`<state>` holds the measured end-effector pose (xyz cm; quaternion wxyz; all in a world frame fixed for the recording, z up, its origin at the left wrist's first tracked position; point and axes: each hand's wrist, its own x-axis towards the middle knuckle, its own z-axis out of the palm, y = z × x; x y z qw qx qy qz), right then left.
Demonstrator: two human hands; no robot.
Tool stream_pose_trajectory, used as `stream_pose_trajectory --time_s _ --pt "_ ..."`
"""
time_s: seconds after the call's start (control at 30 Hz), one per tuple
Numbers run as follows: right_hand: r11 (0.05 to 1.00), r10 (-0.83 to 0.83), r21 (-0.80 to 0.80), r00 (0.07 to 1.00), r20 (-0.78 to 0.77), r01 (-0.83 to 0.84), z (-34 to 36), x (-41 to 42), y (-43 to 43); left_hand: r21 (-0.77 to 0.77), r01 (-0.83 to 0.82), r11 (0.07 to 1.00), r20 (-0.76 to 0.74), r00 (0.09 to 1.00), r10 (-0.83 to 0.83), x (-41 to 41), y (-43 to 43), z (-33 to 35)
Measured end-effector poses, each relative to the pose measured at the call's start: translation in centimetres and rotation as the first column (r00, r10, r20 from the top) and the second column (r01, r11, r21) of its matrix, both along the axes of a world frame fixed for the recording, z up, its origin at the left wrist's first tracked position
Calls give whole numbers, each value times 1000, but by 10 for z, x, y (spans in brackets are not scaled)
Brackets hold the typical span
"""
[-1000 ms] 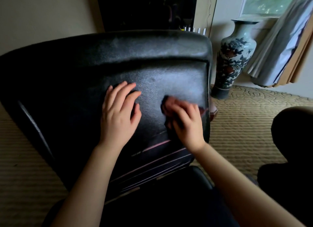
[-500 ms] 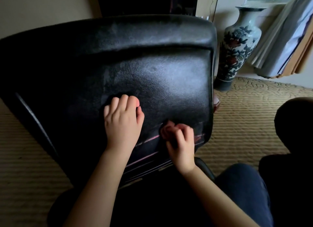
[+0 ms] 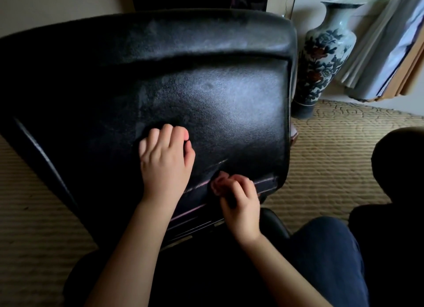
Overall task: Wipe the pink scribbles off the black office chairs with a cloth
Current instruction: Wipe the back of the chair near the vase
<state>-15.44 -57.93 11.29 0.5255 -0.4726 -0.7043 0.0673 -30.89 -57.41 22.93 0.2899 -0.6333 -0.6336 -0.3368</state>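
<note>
Your left hand [image 3: 165, 162], fingers curled and holding nothing, rests on black office chair backrest [image 3: 206, 82]. Your right hand [image 3: 241, 205] grips bunched reddish cloth [image 3: 218, 183], pressed on pink scribbles [image 3: 267, 181] at near right edge. Floral vase [image 3: 321, 54] far right.

Dim room. Daylight from upper right lays soft sheen on black grained-leather chair back [image 3: 206, 95]; its left side lost in shadow. Wide-angle bending at edges.

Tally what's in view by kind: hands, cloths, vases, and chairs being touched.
Hands: 2, left hand and right hand
Cloth: 1, pink cloth
Vase: 1, floral vase
Chair touched: 1, black office chair
Total: 5
</note>
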Motion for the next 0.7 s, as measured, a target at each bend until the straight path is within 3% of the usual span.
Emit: stream_pose_trajectory --time_s 0.07,0.13,0.2,0.27,0.3,0.37,0.47,0.57,0.63,0.7 --pt "999 24 26 1000 16 -25 10 22 7 -13 18 1000 -1 1000 -18 -1 -2 1" --pt "983 -167 62 984 -70 171 24 51 24 -35 38 999 -6 999 -38 0 -6 3" --pt "920 -388 -39 889 -244 391 37 75 43 -57 59 997 3 998 -59 0 -14 6" --pt "866 -499 -175 790 -355 469 44 75 50 -67 70 995 56 996 -66 -3 -25 8" --pt "862 -506 -192 785 -358 469 43 65 49 -71 59 996 82 995 -53 -7 -32 7" --pt "909 -417 -128 857 -304 397 38 26 36 -88 12 996 107 994 -2 -17 -45 1" --pt "993 -119 -37 979 -166 114 29 -40 -1 -116 -27 993 108 993 39 -31 -55 -10" --pt "992 124 -10 990 -63 -124 29 -52 -19 -132 -47 990 62 997 55 -34 -54 -18" --pt "991 126 37 991 -45 -125 32 -29 -11 -126 -66 990 64 995 74 -34 -53 -21" --pt "996 -56 63 992 -111 63 37 -1 8 -104 -57 993 85 994 66 -34 -53 -22"
